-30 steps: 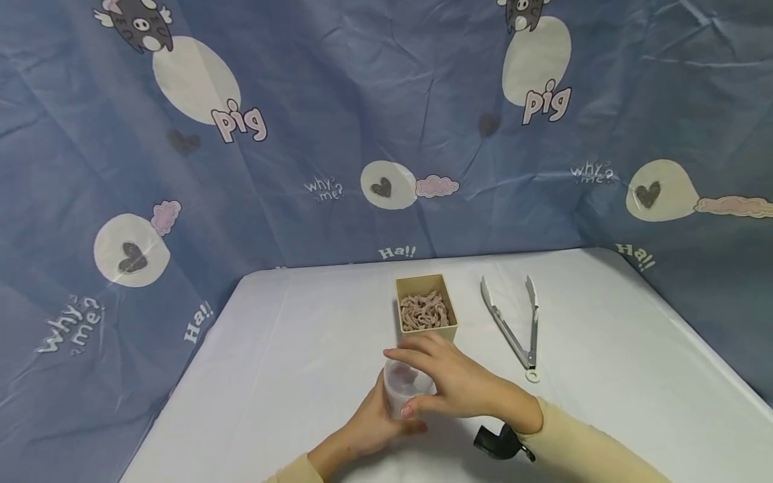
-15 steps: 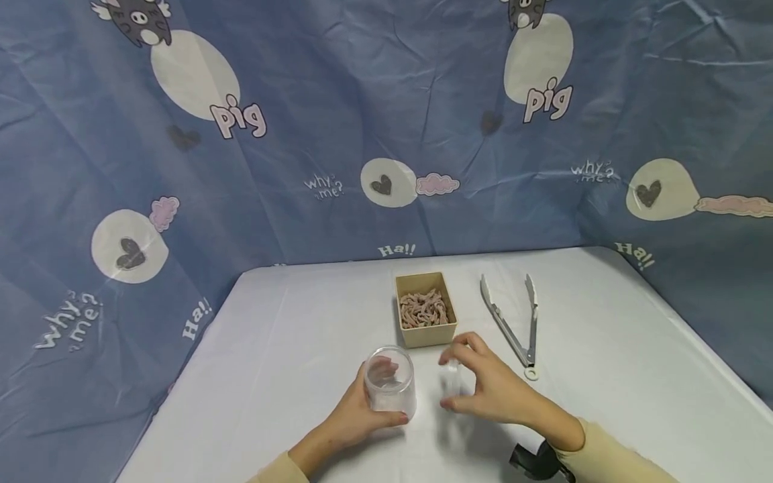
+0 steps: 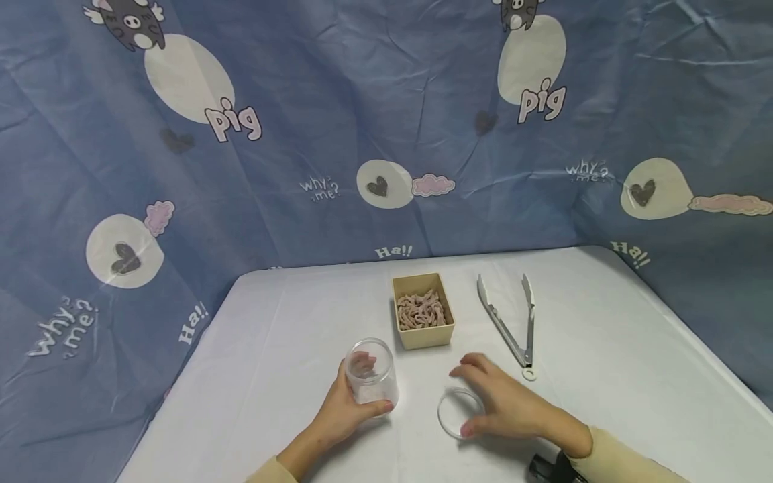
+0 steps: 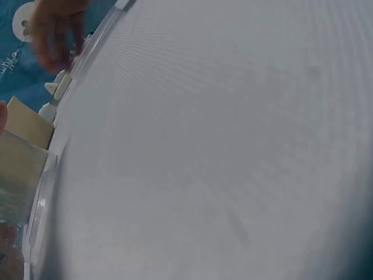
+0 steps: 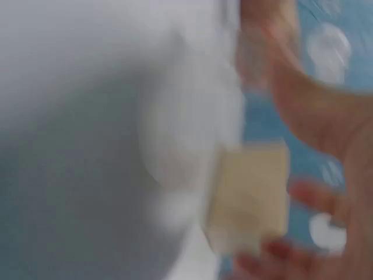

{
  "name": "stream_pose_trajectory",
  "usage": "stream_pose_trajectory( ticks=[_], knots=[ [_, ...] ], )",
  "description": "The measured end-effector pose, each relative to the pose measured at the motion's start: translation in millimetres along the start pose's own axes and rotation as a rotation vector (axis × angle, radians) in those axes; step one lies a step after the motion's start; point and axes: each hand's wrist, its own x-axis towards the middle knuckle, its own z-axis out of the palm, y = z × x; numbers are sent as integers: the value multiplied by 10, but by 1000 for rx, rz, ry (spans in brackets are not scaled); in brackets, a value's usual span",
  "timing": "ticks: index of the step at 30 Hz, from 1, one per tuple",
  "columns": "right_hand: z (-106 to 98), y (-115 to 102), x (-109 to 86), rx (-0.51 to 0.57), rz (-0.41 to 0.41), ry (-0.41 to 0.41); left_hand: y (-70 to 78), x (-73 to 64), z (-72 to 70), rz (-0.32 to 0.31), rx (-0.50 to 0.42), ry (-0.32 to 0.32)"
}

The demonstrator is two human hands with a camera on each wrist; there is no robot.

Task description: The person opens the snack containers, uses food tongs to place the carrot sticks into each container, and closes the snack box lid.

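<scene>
My left hand (image 3: 338,412) grips a clear, straight-sided jar (image 3: 379,390), thumb in front and fingers behind. The jar stands upright with its round mouth uncovered. To its right, a clear round lid (image 3: 454,410) lies on the white table. Over the lid, my right hand (image 3: 510,402) has its fingers spread apart, the thumb overlapping the lid's near edge. In the left wrist view only part of the jar (image 4: 20,181) shows at the left edge. The right wrist view is blurred, with the right hand (image 5: 326,128) spread beside the pale lid.
Behind the jar stands a tan square box (image 3: 427,337) holding a pile of brownish-pink strips (image 3: 421,310). Metal tongs (image 3: 531,332) lie spread to its right. A patterned blue curtain (image 3: 302,221) hangs behind the white table (image 3: 290,349).
The right hand has lifted the lid off the jar, moved it right and let go of it on the table. The left hand has shifted the jar slightly left.
</scene>
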Motion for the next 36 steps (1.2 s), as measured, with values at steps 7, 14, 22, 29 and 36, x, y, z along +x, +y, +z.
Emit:
stream_pose_trajectory(
  ticks=[7,14,22,29,36],
  knots=[
    [-279,577,233,-163,611,175,-46,13,-51,-29,37,92],
    [-225,789,314,-147,732,63,-60,83,-141,-44,77,140],
    [-216,835,400,-164,699,81,-100,133,-184,-44,136,171],
    [-366,881,402,-136,714,141,-112,170,-194,-26,80,170],
    [-345,916,348,-133,715,185,-120,168,-181,-33,87,164]
  ],
)
